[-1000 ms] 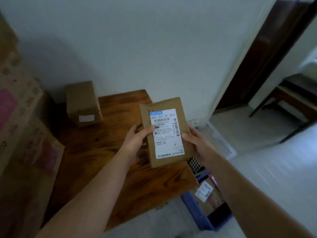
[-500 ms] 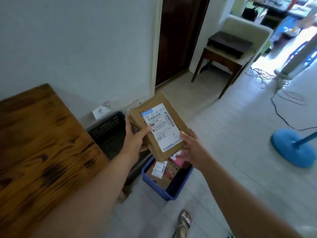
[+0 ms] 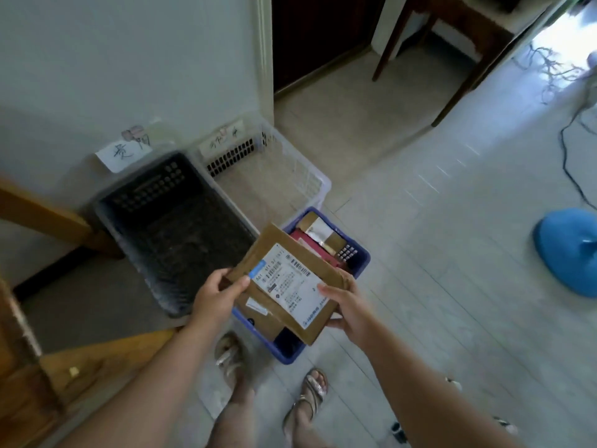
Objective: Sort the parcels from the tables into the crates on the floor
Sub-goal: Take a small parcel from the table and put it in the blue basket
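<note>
Two hands held the brown parcel (image 3: 287, 286) by its side edges, left hand (image 3: 216, 299) and right hand (image 3: 349, 308), label up. Over the last second I had turned from the wooden table (image 3: 97, 360) and brought it above the blue crate (image 3: 286, 354), which already held parcels (image 3: 323, 236), beside the black crate (image 3: 174, 234). Releasing it there looked like the next step.

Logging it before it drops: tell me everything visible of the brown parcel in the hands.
The brown parcel is a flat, rectangular cardboard mailer, tilted, its face up toward the camera. A white shipping label with barcodes, small print and a blue corner tag covers much of it. The left hand pinches its left edge, the right hand grips its right; it hangs over the blue crate.
</note>
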`<state>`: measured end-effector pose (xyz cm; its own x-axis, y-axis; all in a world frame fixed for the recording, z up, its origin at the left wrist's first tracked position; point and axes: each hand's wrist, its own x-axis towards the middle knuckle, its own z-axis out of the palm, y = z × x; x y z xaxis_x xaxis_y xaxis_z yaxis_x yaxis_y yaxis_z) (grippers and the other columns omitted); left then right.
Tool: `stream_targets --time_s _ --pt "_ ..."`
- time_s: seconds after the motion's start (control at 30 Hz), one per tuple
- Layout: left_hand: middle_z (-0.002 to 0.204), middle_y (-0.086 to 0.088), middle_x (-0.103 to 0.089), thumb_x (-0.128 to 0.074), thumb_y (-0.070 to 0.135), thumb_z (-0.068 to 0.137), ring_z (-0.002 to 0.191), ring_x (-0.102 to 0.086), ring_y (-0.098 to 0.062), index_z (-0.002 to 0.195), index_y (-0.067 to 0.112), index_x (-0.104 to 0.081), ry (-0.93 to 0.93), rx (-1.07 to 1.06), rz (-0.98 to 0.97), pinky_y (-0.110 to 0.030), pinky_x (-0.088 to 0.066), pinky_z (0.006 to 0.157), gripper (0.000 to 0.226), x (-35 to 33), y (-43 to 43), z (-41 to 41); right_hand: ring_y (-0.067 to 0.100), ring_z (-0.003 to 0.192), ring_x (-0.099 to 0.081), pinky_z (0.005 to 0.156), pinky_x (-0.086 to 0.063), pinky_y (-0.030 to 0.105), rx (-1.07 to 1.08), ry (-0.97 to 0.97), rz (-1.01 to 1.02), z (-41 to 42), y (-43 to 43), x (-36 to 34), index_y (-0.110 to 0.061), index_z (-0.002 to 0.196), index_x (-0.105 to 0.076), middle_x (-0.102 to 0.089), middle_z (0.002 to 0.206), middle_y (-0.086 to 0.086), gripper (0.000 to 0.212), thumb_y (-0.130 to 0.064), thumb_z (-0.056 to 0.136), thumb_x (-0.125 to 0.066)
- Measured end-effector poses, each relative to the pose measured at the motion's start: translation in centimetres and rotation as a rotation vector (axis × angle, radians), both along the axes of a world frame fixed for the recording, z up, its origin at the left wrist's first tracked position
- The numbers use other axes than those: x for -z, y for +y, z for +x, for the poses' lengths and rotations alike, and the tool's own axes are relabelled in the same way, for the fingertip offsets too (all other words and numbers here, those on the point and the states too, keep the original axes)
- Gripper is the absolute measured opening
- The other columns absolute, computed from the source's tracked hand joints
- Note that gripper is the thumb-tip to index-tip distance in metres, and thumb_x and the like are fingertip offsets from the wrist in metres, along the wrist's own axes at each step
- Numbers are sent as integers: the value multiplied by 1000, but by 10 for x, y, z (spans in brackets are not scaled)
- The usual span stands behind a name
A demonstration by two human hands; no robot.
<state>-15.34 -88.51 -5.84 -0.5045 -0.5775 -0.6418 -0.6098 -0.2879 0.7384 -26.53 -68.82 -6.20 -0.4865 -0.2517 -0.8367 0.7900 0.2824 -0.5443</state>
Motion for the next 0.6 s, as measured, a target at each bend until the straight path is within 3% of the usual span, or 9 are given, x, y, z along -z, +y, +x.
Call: stream_targets --time_s 0.1,0.27,0.43,0.6 --pt "105 -8 -66 -73 22 80 95 -62 -22 105 17 -58 -110 68 -29 -31 -48 83 30 67 -12 -5 21 92 -67 69 -57 39 29 -52 48 -3 -13 64 -31 130 -41 -67 107 6 56 -9 85 -66" --pt "114 -12 -63 -72 19 81 106 -60 -30 114 13 -57 -264 118 -48 -46 -47 97 38 187 -27 -7 26 98 -66 89 -53 52 39 -154 112 11 -29 179 -31 132 -38 -65 109 5 57 -18 85 -68" --pt "112 -10 -64 -71 17 82 105 -60 -27 114 12 -60 -393 234 -116 -35 -46 91 34 269 -47 -8 28 106 -62 97 -48 51 113 -248 151 26 -39 266 -32 137 -36 -62 118 7 65 -14 83 -67" --pt "114 -5 -62 -69 19 84 105 -59 -25 121 12 -59 -479 336 -196 -32 -45 89 39 297 -55 -5 24 111 -59 101 -47 46 87 -237 159 35 -51 298 -31 145 -30 -54 132 4 68 -16 89 -64"
